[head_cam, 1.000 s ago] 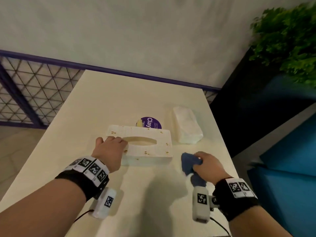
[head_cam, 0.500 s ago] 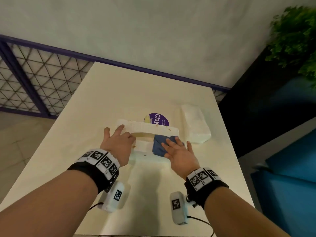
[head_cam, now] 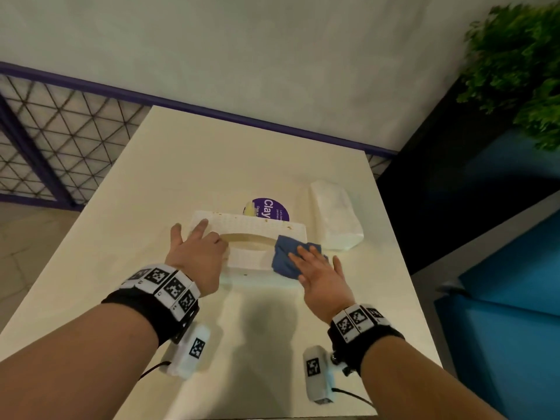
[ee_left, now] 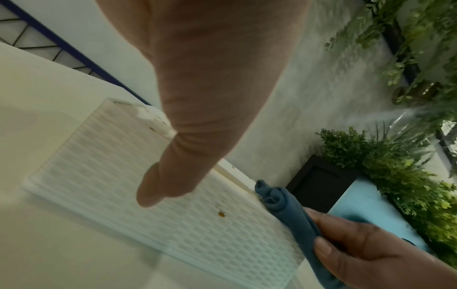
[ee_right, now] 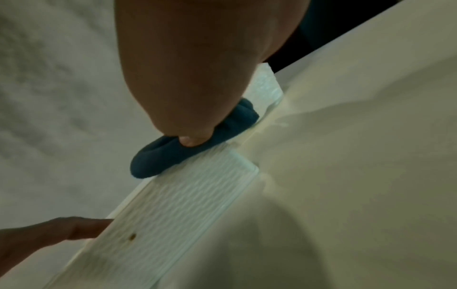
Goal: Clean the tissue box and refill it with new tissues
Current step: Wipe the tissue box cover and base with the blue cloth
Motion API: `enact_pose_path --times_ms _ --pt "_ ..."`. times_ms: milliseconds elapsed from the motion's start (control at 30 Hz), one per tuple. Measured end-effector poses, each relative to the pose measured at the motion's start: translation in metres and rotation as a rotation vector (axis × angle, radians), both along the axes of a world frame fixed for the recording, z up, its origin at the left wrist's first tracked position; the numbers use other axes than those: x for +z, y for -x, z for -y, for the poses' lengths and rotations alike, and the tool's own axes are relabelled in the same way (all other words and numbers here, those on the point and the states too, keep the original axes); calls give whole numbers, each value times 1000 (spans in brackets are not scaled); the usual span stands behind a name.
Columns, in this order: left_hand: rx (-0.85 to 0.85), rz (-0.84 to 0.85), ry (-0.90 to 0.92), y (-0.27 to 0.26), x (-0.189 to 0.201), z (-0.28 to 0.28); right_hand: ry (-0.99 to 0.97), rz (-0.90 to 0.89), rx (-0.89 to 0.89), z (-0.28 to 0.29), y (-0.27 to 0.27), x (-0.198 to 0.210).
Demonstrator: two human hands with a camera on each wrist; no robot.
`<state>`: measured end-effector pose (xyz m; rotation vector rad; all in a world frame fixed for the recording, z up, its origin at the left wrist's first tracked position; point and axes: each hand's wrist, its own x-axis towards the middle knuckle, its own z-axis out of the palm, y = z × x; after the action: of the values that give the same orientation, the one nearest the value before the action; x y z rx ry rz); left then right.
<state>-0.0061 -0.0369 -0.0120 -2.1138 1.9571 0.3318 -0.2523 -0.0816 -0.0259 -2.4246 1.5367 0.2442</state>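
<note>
A white textured tissue box with an oval slot lies mid-table, brown crumbs along its far edge and a speck on its front side. My left hand rests on the box's left end with fingers stretched over the top and the thumb against the front side. My right hand presses a blue cloth flat onto the box's right end. The cloth drapes over the front edge under my thumb. A wrapped pack of new tissues lies just right of the box.
A round purple sticker shows behind the box. The cream table ends at a wall with a purple rail; its right edge drops beside blue seating and a dark planter with green plants.
A second ago my right hand held the bunched cloth on the table in front of the box. It has since laid the cloth on the box top and slid it to the right end. My left fingers have straightened.
</note>
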Motion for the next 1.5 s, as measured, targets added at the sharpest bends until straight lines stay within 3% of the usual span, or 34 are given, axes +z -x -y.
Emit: enact_pose_path --times_ms 167,300,400,533,633,733,867,1000,1167,1300,1433,1500 --pt "7 9 -29 1 2 1 28 136 -62 -24 -53 -13" --pt "-8 80 -30 8 4 3 48 122 -13 -18 -36 -13" --pt "8 65 -34 5 4 3 22 168 -178 1 -20 -8" --pt "35 11 -36 5 2 0 -16 154 -340 10 -47 -10" --pt "58 -20 -43 5 1 -2 -26 133 -198 -13 -74 -12" --pt "57 -13 -28 4 2 -3 5 181 -19 -27 -67 -13" --pt "66 -25 -5 4 1 -4 41 140 -123 -10 -31 -14" --pt "44 -13 35 7 -1 -1 34 197 -230 -18 -62 -20" --pt "-42 -20 116 8 -5 -2 2 403 -27 -31 -71 -13" --pt "-133 4 123 3 -5 -7 -71 305 101 -19 -41 6" --pt "-158 34 115 -5 -1 -1 -51 227 -81 -11 -10 26" --pt "-130 72 82 -6 5 1 7 316 -266 -2 6 40"
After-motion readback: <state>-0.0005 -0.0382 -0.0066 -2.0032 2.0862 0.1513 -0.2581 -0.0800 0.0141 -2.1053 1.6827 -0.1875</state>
